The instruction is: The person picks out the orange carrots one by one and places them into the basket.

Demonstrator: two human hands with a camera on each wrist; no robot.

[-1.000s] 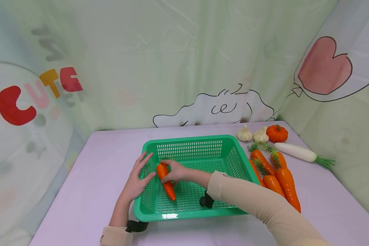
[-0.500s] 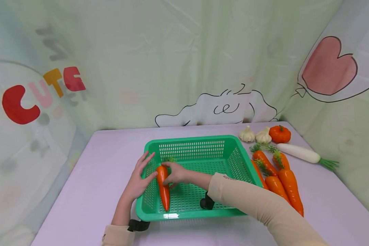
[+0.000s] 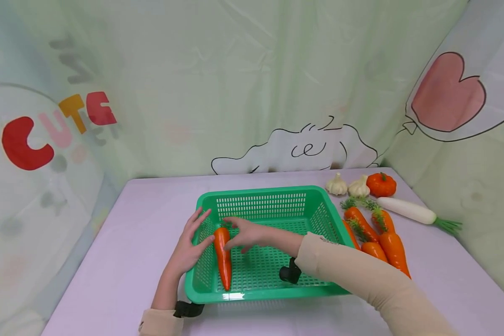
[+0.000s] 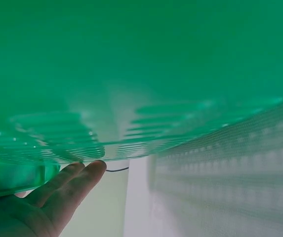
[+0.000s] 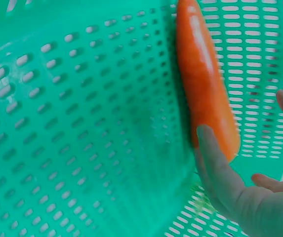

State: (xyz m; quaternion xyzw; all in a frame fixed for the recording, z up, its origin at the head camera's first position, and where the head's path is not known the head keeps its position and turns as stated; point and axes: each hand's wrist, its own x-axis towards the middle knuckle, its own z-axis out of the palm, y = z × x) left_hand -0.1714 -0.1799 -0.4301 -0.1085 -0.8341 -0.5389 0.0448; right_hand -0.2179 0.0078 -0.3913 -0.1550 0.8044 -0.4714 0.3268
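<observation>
A green slotted basket (image 3: pixel 273 198) stands mid-table. One orange carrot (image 3: pixel 223 255) lies inside it along the left wall, tip toward me. My right hand (image 3: pixel 236 232) hovers over the carrot's thick end with fingers spread and loose, gripping nothing. In the right wrist view the carrot (image 5: pixel 204 79) lies on the basket floor (image 5: pixel 82 138), and one of the fingers (image 5: pixel 215 168) sits right at its thick end. My left hand (image 3: pixel 193 240) rests flat against the outside of the basket's left wall, thumb over the rim. The left wrist view shows only its straight fingers (image 4: pixel 74 181) under the blurred green wall (image 4: pixel 141 74).
Right of the basket lie several carrots (image 3: pixel 380 238) with green tops, a white radish (image 3: pixel 406 209), two garlic bulbs (image 3: pixel 336 185) and a small orange pumpkin (image 3: pixel 381 184). The lilac table (image 3: pixel 143 224) is closed in by printed curtains at the back and sides.
The right hand laid the carrot down along the basket's left wall, let go of it and opened its fingers. The left hand stayed on the basket's left side.
</observation>
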